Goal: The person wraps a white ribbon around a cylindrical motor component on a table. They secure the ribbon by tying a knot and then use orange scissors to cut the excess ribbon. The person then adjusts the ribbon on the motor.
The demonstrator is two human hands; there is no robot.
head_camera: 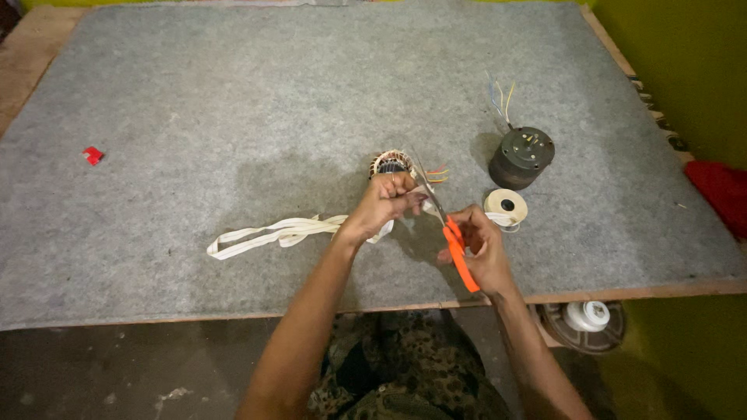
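My left hand grips a small motor stator with copper windings and a white cloth tape, just above the grey felt table top. Coloured wires stick out of the stator to the right. My right hand holds orange-handled scissors, blades pointing up-left toward the stator and the tape beside my left hand. A long strip of white tape trails left from my left hand across the felt.
A black round motor with thin wires stands right of the stator. A roll of white tape lies below it. A small red piece sits far left. Red cloth lies off the right edge; a round part rests below the table.
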